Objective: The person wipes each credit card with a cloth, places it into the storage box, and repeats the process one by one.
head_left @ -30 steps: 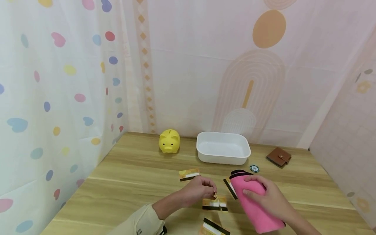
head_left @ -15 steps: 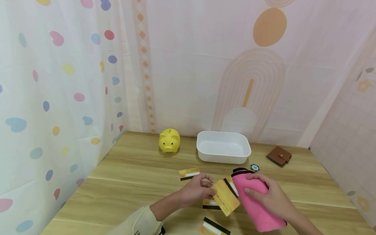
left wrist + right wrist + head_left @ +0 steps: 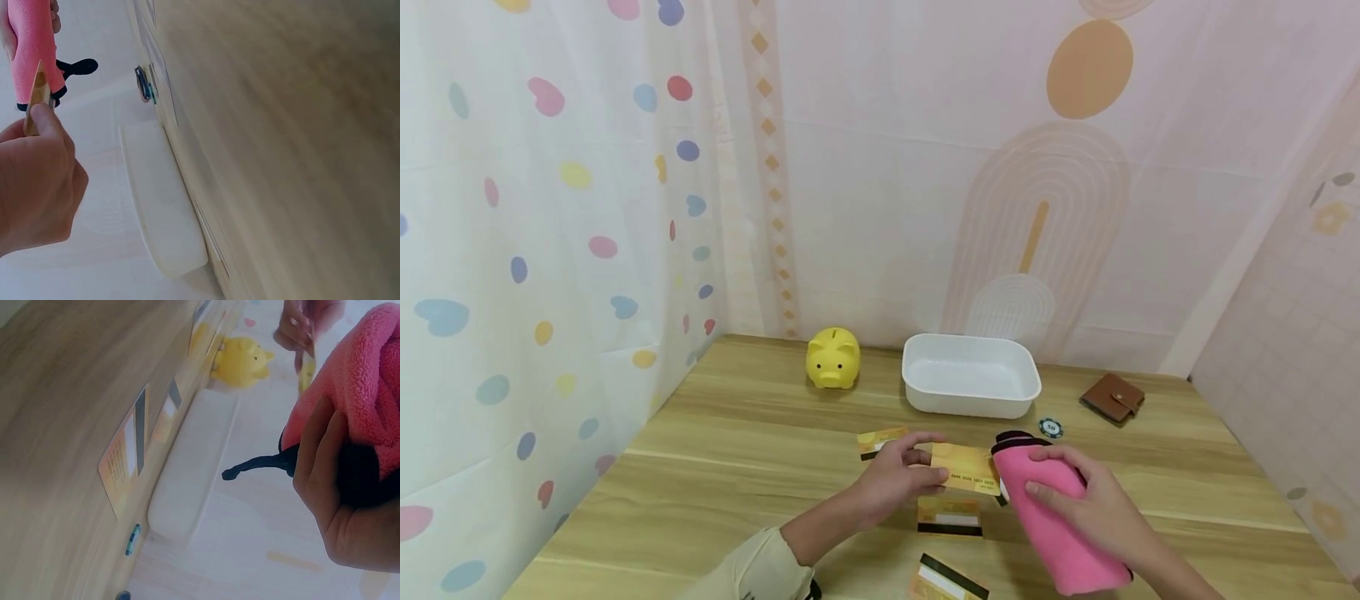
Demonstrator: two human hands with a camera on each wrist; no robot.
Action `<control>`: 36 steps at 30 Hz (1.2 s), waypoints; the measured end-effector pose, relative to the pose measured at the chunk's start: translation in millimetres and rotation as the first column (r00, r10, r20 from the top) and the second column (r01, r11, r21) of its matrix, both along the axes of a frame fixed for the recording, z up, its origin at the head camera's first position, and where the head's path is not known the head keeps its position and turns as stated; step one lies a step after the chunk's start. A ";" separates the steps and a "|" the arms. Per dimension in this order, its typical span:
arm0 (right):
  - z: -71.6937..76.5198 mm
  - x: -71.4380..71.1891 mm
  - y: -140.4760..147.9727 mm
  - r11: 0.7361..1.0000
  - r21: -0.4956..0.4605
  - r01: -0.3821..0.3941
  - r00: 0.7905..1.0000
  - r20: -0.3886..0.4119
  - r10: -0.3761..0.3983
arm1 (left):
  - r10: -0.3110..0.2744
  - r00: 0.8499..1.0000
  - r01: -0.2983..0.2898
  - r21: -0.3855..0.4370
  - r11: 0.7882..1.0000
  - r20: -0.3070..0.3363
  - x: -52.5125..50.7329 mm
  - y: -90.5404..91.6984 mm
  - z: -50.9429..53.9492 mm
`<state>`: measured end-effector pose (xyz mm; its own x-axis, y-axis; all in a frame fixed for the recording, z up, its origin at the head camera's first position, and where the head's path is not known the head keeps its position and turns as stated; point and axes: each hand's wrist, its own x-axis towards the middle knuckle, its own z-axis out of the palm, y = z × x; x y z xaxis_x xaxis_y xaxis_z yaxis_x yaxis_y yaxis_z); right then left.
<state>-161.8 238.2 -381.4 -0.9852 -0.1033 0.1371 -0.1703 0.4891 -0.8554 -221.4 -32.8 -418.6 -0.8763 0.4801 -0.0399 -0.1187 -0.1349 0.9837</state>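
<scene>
In the head view my left hand (image 3: 895,479) pinches a yellow bank card (image 3: 966,469) between thumb and fingers, its far end beside the pink cloth. My right hand (image 3: 1093,504) grips that folded pink cloth (image 3: 1060,533), a fluffy towel-like piece with black trim. From the cloth a black loop (image 3: 259,464) sticks out in the right wrist view. Below the left hand lies a second card (image 3: 950,527), stripe side up, and a third card (image 3: 951,577) is nearer the front. Another card (image 3: 874,439) sits partly behind the left hand. One more is mostly hidden by the held card and cloth.
A white tray (image 3: 972,408) stands at the back of the wooden table (image 3: 737,467). Left of it is a yellow piggy bank (image 3: 832,360). A poker chip (image 3: 1051,428) and a brown wallet (image 3: 1112,400) lie to the right. Curtains hang behind.
The held card, first seen edge-on over the card below, has turned its yellow face to view, then swung level and up toward the pink cloth. The right hand has stayed nearly still.
</scene>
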 end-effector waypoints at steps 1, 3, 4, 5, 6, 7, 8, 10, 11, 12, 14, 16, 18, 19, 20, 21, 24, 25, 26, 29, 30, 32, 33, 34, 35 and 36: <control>-0.5 -0.3 0.1 1.000 0.001 0.001 1.000 0.001 -0.001 | -0.005 1.000 0.005 0.005 1.000 0.003 -0.4 -0.5 0.2; -1.3 -1.4 0.4 1.000 0.008 -0.001 1.000 -0.013 0.001 | -0.026 1.000 0.026 0.005 1.000 -0.004 -0.9 -1.9 0.3; -1.5 -1.8 0.6 1.000 0.004 0.002 1.000 -0.013 -0.002 | -0.039 0.999 0.039 0.007 0.999 -0.009 -1.2 -2.5 0.3; -1.5 -2.1 0.7 1.000 0.000 0.005 1.000 -0.015 -0.005 | -0.050 0.999 0.050 0.001 0.999 -0.019 -1.5 -3.0 0.3; -1.4 -2.4 0.8 1.000 -0.002 0.009 1.000 -0.017 -0.009 | -0.061 0.998 0.061 -0.002 0.998 -0.030 -1.8 -3.4 0.3; -1.3 -2.7 0.8 1.000 -0.006 0.013 1.000 -0.019 -0.013 | -0.071 0.997 0.071 -0.006 0.997 -0.039 -2.1 -3.7 0.2; -1.2 -3.0 0.9 1.000 -0.005 0.016 1.000 -0.024 -0.016 | -0.078 0.996 0.077 -0.010 0.997 -0.049 -2.3 -3.8 0.2; -1.5 -3.1 1.0 1.000 0.002 0.015 0.999 -0.035 -0.015 | -0.085 0.994 0.085 -0.013 0.996 -0.062 -2.8 -3.7 0.4; -1.4 -3.2 1.0 1.000 0.007 0.016 0.999 -0.042 -0.015 | -0.087 0.994 0.086 -0.018 0.996 -0.068 -3.0 -3.6 0.4; -1.4 -3.1 1.0 1.000 0.011 0.017 0.999 -0.047 -0.016 | -0.089 0.993 0.088 -0.019 0.996 -0.072 -3.2 -3.6 0.6; -1.1 -2.6 0.9 1.000 0.012 0.015 0.999 -0.046 -0.015 | -0.079 0.993 0.075 -0.042 0.996 -0.091 -3.3 -3.7 1.2; 0.4 -1.7 0.0 1.000 0.007 0.019 0.999 -0.038 -0.019 | -0.063 0.990 0.054 -0.079 0.995 -0.124 -3.2 -3.9 2.3; 1.6 -0.5 -1.5 1.000 0.007 0.019 0.999 -0.046 -0.019 | -0.046 0.986 0.029 -0.108 0.994 -0.161 -3.0 -3.9 3.3; 2.3 0.1 -2.8 1.000 0.005 0.017 0.999 -0.050 -0.017 | -0.038 0.983 0.017 -0.120 0.993 -0.179 -2.8 -3.7 3.9; 3.3 0.4 -4.7 1.000 0.003 0.018 0.998 -0.057 -0.017 | -0.033 0.980 0.008 -0.126 0.992 -0.197 -2.8 -3.6 4.4; 3.9 0.8 -6.8 1.000 0.005 0.013 0.998 -0.069 -0.013 | -0.030 0.976 0.001 -0.134 0.991 -0.214 -2.7 -3.4 4.9; 5.0 1.1 -15.2 1.000 0.012 -0.007 0.994 -0.111 0.008 | -0.026 0.963 -0.014 -0.150 0.989 -0.267 -2.3 -3.0 6.1; 5.7 1.2 -18.3 1.000 0.013 -0.015 0.993 -0.117 0.016 | -0.027 0.957 -0.021 -0.162 0.987 -0.290 -2.1 -2.7 6.5; 6.3 1.4 -21.4 1.000 0.014 -0.019 0.992 -0.124 0.020 | -0.027 0.949 -0.030 -0.177 0.984 -0.313 -2.1 -2.3 6.7; 7.1 2.0 -29.3 0.999 0.024 -0.029 0.989 -0.146 0.032 | -0.029 0.928 -0.049 -0.199 0.979 -0.371 -1.7 -0.9 7.2; 7.4 2.2 -31.6 0.999 0.027 -0.028 0.989 -0.146 0.031 | -0.030 0.922 -0.053 -0.203 0.978 -0.386 -1.6 -0.4 7.2; 7.9 2.6 -35.6 0.999 0.034 -0.024 0.989 -0.145 0.028 | -0.035 0.917 -0.048 -0.196 0.979 -0.397 -1.7 0.4 7.5; 7.9 2.8 -37.4 0.999 0.041 -0.022 0.989 -0.146 0.028 | -0.037 0.916 -0.044 -0.192 0.980 -0.399 -1.6 0.6 7.7; 8.1 3.1 -39.1 0.999 0.043 -0.020 0.989 -0.144 0.026 | -0.040 0.914 -0.041 -0.189 0.981 -0.404 -1.4 0.9 8.1; 8.3 3.4 -40.7 0.999 0.046 -0.018 0.990 -0.141 0.024 | -0.042 0.912 -0.039 -0.190 0.981 -0.408 -1.3 1.2 8.2; 8.2 3.7 -42.1 0.999 0.052 -0.016 0.989 -0.147 0.024 | -0.046 0.909 -0.037 -0.190 0.981 -0.414 -1.2 1.5 8.4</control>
